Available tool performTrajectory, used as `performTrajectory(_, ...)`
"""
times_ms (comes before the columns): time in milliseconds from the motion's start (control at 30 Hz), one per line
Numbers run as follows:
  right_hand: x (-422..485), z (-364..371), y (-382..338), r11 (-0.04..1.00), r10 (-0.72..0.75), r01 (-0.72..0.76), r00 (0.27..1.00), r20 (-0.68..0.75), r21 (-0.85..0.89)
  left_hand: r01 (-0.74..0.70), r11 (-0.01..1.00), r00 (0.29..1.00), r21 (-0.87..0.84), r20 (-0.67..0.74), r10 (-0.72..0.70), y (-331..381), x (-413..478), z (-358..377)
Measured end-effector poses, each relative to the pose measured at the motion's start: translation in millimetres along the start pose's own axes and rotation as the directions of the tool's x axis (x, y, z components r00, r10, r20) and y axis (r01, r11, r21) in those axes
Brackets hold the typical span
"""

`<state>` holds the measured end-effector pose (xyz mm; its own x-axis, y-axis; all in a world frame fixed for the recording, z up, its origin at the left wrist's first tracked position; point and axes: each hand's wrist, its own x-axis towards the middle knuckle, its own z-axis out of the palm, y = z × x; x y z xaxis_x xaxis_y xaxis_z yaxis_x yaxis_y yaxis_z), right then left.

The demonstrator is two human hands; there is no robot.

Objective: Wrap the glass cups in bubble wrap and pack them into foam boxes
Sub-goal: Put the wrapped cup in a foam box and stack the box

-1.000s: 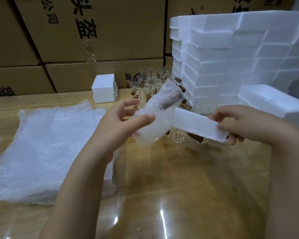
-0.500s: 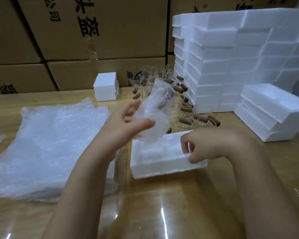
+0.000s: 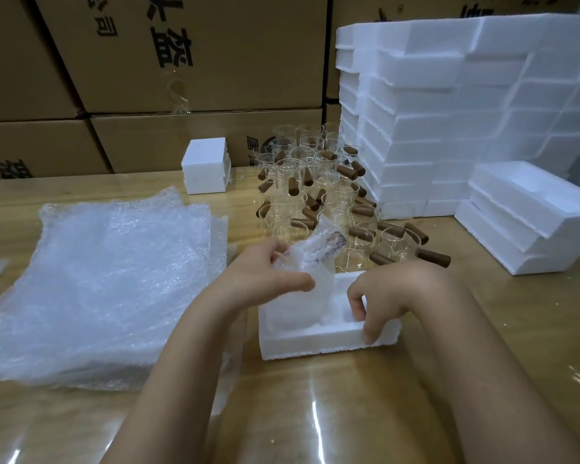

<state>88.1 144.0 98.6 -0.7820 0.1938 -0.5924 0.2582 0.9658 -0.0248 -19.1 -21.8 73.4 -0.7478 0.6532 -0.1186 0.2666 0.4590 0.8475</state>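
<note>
Stacked cardboard cartons [image 3: 215, 61] behind a wooden table [image 3: 315, 413].

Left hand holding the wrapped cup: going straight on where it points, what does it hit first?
Probably the unwrapped glass cups standing behind the foam box; the left hand points forward-right across it, though depth is unclear.

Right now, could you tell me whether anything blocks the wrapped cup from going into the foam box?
Nothing visible does. The left hand holds the wrapped cup over the left recess of the foam box; the right hand grips its near wall, beside that recess.
</note>
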Motion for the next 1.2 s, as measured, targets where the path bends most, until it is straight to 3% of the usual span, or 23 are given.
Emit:
performTrajectory(167,3.2,0.6,2.4,1.000,0.007,-0.007,1.000,0.010,0.016,0.003,0.989,0.999,0.150,0.048,-0.010,-0.7,-0.1,0.5)
performTrajectory(467,4.8,-0.1,4.3,1.000,-0.011,0.011,1.000,0.024,0.024,0.014,0.948,1.000,0.318,0.012,-0.018,-2.7,-1.4,-2.2)
performTrajectory(1000,11.6,2.1,10.6,0.995,-0.018,0.026,0.996,-0.088,0.092,-0.019,0.867,0.998,0.498,-0.038,0.043,3.3,-3.4,5.1)
performTrajectory(1200,12.7,1.3,11.2,0.993,-0.024,0.036,0.994,-0.104,0.111,-0.053,0.878,0.993,0.476,-0.064,0.095,2.3,-3.5,8.5)
